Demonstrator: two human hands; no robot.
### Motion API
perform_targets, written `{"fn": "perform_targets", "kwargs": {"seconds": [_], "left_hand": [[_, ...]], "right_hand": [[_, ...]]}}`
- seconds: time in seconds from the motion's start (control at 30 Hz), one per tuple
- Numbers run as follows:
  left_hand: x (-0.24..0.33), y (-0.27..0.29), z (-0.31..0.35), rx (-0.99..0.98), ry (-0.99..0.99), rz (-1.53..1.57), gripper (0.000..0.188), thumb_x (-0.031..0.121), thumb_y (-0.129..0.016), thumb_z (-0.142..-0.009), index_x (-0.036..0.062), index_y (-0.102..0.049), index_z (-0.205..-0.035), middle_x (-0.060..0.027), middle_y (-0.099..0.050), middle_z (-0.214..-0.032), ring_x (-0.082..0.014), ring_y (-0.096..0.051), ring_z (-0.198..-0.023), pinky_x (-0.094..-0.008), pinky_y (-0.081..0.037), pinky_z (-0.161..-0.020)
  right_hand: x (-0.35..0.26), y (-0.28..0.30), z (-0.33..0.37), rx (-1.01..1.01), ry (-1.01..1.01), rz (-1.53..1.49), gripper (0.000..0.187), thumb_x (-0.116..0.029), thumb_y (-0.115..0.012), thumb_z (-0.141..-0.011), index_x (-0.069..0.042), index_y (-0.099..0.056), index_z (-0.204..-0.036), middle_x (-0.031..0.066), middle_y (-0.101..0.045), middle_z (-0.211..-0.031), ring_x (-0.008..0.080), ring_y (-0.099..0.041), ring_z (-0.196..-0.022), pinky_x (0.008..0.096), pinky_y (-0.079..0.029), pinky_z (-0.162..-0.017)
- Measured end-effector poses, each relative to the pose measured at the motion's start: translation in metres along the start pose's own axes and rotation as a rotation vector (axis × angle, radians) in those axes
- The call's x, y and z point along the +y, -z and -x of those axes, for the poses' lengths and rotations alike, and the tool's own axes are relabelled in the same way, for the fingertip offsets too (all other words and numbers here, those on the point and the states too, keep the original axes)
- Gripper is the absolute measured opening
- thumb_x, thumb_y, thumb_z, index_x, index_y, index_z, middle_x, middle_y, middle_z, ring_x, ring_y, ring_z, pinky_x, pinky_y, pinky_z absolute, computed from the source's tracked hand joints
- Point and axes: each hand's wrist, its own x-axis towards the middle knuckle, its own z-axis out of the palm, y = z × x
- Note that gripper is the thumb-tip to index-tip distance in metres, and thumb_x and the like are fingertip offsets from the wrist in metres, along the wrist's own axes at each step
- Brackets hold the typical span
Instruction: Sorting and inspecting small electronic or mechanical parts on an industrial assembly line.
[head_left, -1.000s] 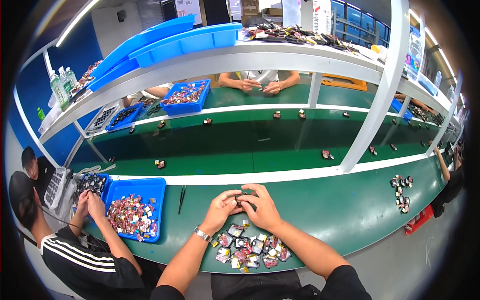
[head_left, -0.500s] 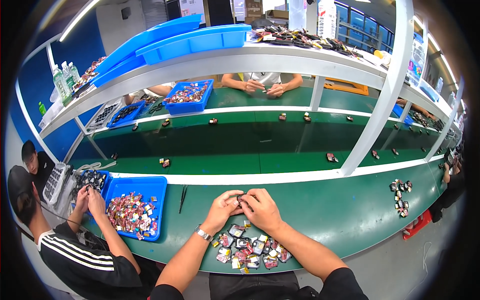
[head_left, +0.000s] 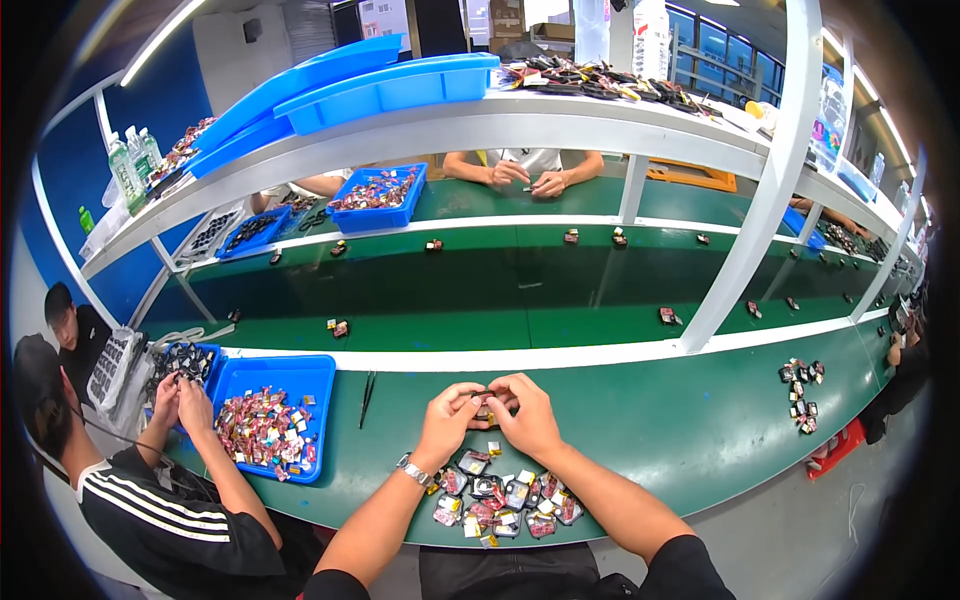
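Between my two hands, over the green bench (head_left: 640, 430), is a small black-edged electronic unit (head_left: 486, 408) with reddish and yellowish parts showing. My left hand (head_left: 447, 420) grips its left side with bent fingers. From the right, the thumb and fingers of my right hand (head_left: 530, 415) close on the same unit. Much of it is hidden by the fingers. Just below my hands lies a heap of similar small units (head_left: 500, 500), with black cases, clear parts, red boards and yellow-white pieces.
Black tweezers (head_left: 368, 398) lie left of my hands. A blue tray (head_left: 325, 420) of red-and-white parts stands beside a co-worker (head_left: 180, 510). Several units (head_left: 800, 395) rest at the right. A green belt (head_left: 420, 290) carries spaced units behind a white rail; a shelf post (head_left: 755, 200) rises right.
Both hands have turned the unit, and more of its reddish face now shows between my fingers. Units on the green belt have shifted slightly to the right.
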Motion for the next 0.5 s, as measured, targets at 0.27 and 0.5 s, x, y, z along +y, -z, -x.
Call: {"fn": "perform_targets", "kwargs": {"seconds": [0.27,0.5], "left_hand": [[-0.005,0.004,0.003,0.066,-0.098,-0.105,0.025,0.005,-0.052,-0.096,-0.0021,-0.052,-0.121,-0.013,-0.064,-0.113,-0.0188,-0.066,-0.097,-0.0293,-0.06,-0.071],[-0.003,0.006,-0.008,0.124,-0.132,-0.038,0.023,0.005,-0.05,-0.096,-0.003,-0.052,-0.118,-0.0182,-0.062,-0.117,-0.0233,-0.066,-0.097,-0.0335,-0.058,-0.08]], "right_hand": [[0.007,-0.006,-0.004,-0.067,-0.08,-0.108,0.019,-0.001,-0.067,-0.084,0.001,-0.064,-0.102,0.0079,-0.066,-0.092,0.0113,-0.066,-0.076,0.0241,-0.054,-0.068],[0.107,0.078,-0.13,0.394,-0.178,0.299,0.011,-0.005,-0.062,-0.08,0.0,-0.069,-0.086,0.0181,-0.07,-0.082,0.0279,-0.071,-0.077,0.0359,-0.055,-0.072]]}}
